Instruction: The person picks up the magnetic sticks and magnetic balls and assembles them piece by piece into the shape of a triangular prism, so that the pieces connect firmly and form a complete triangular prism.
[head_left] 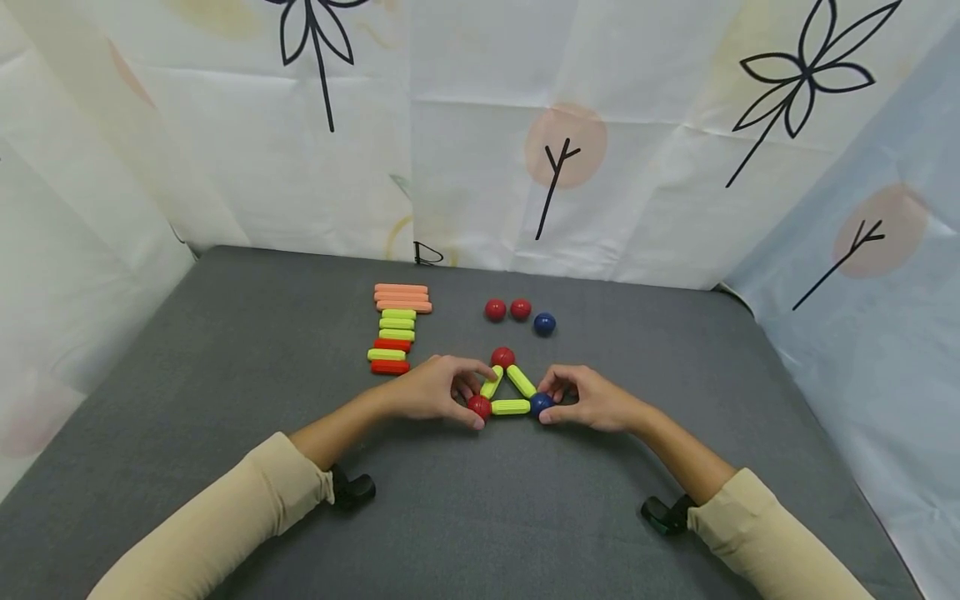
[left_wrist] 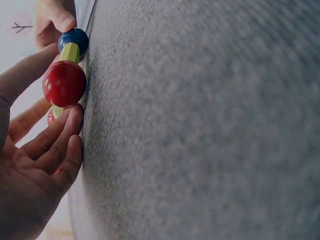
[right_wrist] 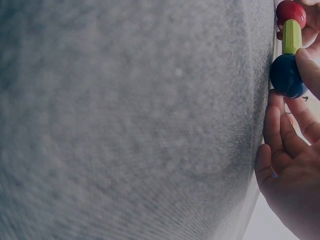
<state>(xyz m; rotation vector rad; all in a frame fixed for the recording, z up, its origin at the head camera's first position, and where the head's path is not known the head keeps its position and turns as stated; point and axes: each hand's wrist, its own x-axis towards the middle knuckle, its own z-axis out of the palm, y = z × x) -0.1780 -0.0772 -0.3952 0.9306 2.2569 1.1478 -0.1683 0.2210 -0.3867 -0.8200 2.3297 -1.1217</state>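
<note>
A flat triangle (head_left: 521,382), built of glossy balls and ribbed yellow-green rods, lies on a table covered in dark grey fabric (head_left: 480,517). At the triangle's far corner sits a glossy red ball (head_left: 502,357), at its near left corner a second glossy red ball (head_left: 479,407), and at its near right corner a glossy dark blue ball (head_left: 541,404). One short rod spans each side, the near rod (head_left: 511,407) running between the second red ball and the blue one.

The left hand (head_left: 438,388) comes in from the triangle's left, thumb and fingers curved about the near left ball with only a narrow gap between them; its index finger reaches to the triangle's left side, though I cannot tell how firmly it touches the rod there. The right hand (head_left: 592,398), at the triangle's right, pinches the blue ball between thumb and fingers.

To the left of the triangle and reaching beyond it, a column of loose rods lies side by side: three longer orange rods (head_left: 401,297) farthest off, then three yellow-green rods (head_left: 397,324), then a red, a yellow-green and another red. Beyond the triangle's far corner rest two loose red balls (head_left: 507,310) and, just right of them, a loose dark blue ball (head_left: 544,324).
</note>
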